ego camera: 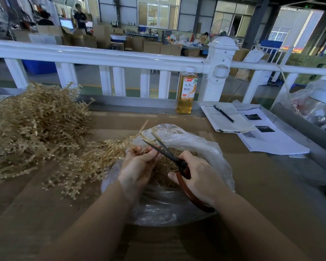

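left hand (139, 164): over the bag mouth, thumb and fingertips curled together, pinching a beaded sprig (142, 150)
beaded sprig: tan plastic, held at the left fingertips just left of the scissor blades; can't tell if a blade touches it
right hand (198, 178): fingers wrapped round the red-brown handles of the scissors (169, 153), thumb on top
scissors: dark blades apart in a narrow V, tips pointing up-left past the left fingertips, above the bag
plastic bag (201, 146): clear and crumpled, lies open under both hands; its far rim stands up behind the blades
cut bits (164, 172): tan pieces heaped inside the bag, between the two hands
sprig pile (36, 129): big tangle of the same tan sprigs on the left, loose strands reaching to the bag's edge and the left wrist
table (45, 219): brown cardboard-covered top
bottle (186, 91): amber drink, upright at the table's far edge against the railing, well apart from the hands
notebook (231, 122): open, right of the bottle, with a black pen (224, 113) lying on it
printed sheets (275, 142): under and beside the notebook, right side
white railing (102, 55): runs across behind the table
second bag (318, 102): clear plastic, far right, contents unclear
background: workshop with cartons; people far off
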Tool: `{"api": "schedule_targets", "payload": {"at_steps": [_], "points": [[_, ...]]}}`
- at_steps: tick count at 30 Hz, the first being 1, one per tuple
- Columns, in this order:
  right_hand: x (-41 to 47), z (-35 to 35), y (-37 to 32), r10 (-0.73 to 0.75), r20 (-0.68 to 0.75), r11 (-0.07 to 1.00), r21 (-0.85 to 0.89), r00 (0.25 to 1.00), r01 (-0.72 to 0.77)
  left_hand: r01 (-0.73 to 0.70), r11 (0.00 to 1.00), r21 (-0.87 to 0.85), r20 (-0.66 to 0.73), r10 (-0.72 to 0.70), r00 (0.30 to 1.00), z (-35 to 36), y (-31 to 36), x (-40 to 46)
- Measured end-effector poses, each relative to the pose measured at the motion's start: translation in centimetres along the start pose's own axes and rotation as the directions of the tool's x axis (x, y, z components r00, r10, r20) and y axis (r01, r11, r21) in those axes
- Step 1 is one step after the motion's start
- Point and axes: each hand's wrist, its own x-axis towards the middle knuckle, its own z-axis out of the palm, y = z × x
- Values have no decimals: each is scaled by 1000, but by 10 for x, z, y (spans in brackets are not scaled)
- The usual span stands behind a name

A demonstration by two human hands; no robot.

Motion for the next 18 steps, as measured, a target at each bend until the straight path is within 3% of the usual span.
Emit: {"api": "schedule_targets", "payload": {"at_steps": [8, 18], "points": [[3, 2, 2, 3, 11, 1000, -9, 1000, -3, -54, 994, 91, 24, 52, 998, -1, -4, 2], [-1, 1, 2, -1, 4, 1000, -28, 1000, 1, -60, 995, 85, 31, 58, 998, -3, -7, 5]]}}
